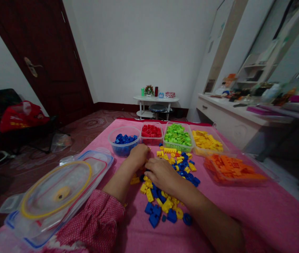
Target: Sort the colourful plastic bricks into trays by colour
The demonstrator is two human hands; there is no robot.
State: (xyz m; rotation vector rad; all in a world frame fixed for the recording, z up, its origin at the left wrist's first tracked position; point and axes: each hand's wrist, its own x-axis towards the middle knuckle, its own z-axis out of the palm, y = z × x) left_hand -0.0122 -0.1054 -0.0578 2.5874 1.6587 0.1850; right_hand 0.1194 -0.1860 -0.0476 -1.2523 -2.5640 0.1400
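My left hand (pixel 139 155) is over the far left side of a loose pile of toy building bricks (pixel 166 204), close to the round tub of blue bricks (pixel 124 140). Its fingers are bent and closed, and their tips are mostly hidden. Just beside it, my right hand (pixel 163 175) rests low over the middle of the pile with curled fingers pointing toward the left hand. Whatever lies between the fingers of either hand is too hidden to name. Blue and yellow pieces, some of them round wheels, spread around and under both hands on the pink cloth (pixel 133 225).
Clear boxes of red bricks (pixel 151 131), green bricks (pixel 178 136), yellow bricks (pixel 207 140) and orange bricks (pixel 235 168) line the back and right. Stacked clear lids (pixel 67 189) lie at the left. A white dresser (pixel 228 117) stands beyond the table on the right.
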